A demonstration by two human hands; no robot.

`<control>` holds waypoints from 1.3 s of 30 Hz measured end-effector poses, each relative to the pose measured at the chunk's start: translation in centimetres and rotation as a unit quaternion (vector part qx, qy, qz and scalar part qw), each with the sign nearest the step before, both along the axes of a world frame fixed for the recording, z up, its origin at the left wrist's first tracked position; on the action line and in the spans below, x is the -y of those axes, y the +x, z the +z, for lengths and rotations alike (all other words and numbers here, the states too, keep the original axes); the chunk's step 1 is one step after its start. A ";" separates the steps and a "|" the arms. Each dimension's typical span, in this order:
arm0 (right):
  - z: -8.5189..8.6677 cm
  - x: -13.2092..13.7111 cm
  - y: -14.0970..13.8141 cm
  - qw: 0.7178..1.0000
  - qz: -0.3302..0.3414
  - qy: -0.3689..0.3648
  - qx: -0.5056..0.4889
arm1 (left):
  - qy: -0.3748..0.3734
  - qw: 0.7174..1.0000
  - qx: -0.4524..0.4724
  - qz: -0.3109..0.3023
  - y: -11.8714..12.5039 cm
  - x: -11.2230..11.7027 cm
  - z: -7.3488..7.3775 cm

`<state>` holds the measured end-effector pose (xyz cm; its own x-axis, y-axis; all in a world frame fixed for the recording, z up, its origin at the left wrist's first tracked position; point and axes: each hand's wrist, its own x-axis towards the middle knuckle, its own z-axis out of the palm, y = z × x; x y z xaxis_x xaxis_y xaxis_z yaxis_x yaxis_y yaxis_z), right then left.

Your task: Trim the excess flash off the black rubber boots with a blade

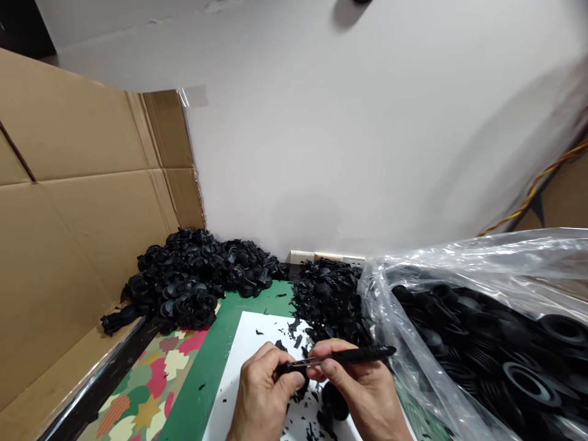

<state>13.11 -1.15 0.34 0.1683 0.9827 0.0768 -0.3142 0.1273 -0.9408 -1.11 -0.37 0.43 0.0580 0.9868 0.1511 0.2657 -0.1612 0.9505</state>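
Observation:
My left hand [264,392] is closed around a small black rubber part [290,369] held over a white sheet [250,343]. My right hand [356,383] grips a black-handled knife [353,354], thumb and fingers pinched on the handle, its thin blade touching the rubber part. Black rubber shavings [316,422] lie scattered on the white sheet under both hands. Another black part [335,401] lies just below my right hand.
A heap of black ribbed rubber parts [193,278] sits at the back left against a cardboard wall [82,202]. A pile of black trimmings [328,300] lies behind the sheet. At the right, a clear plastic bag [482,257] holds several rubber parts. A green mat [211,361] lies beneath.

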 end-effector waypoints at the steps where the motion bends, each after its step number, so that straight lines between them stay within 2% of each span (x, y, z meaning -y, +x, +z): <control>1: -0.1 0.1 -0.1 1.000 0.000 0.002 0.003 | 0.008 1.000 0.004 0.005 0.0 0.0 -0.2; 3: -0.2 0.2 -0.2 1.000 -0.006 0.025 0.018 | 0.019 1.000 0.009 0.008 0.1 0.0 -0.4; 5: -0.3 0.2 0.0 0.993 -0.025 0.092 0.068 | 0.018 1.000 0.002 -0.006 0.2 0.0 -0.4; 8: -0.3 -0.5 1.3 0.949 -0.103 0.209 0.214 | 0.027 0.999 -0.003 -0.039 0.2 0.2 -0.2; 10: -0.4 -1.2 2.4 0.925 -0.131 0.219 0.281 | 0.043 0.998 0.008 -0.042 0.1 0.3 0.1; 11: -0.5 -1.5 2.9 0.926 -0.149 0.195 0.286 | 0.046 0.998 0.013 -0.038 0.1 0.2 0.2; 14: -0.7 -1.9 3.2 0.961 -0.164 0.107 0.194 | 0.028 0.999 0.017 -0.024 -0.1 0.0 0.4; 16: -0.7 -1.6 2.5 0.982 -0.138 0.063 0.110 | 0.018 1.000 0.017 -0.019 -0.2 -0.2 0.3; 18: -0.5 -1.2 1.8 0.992 -0.107 0.046 0.053 | 0.018 1.000 0.018 -0.017 -0.2 -0.2 0.2; 21: -0.1 -0.7 1.3 0.996 -0.073 0.046 0.017 | 0.024 0.999 0.018 -0.017 -0.2 -0.2 0.1; 27: 0.2 -0.2 1.5 0.998 -0.003 0.057 0.038 | 0.043 0.999 0.013 -0.023 -0.1 -0.2 0.4; 33: 0.5 0.3 0.2 0.999 -0.002 0.045 -0.008 | 0.045 0.998 -0.002 -0.033 -0.1 -0.2 0.2; 39: -0.1 0.3 -0.2 0.998 0.011 0.062 -0.020 | 0.050 0.998 -0.010 -0.030 -0.1 -0.1 0.2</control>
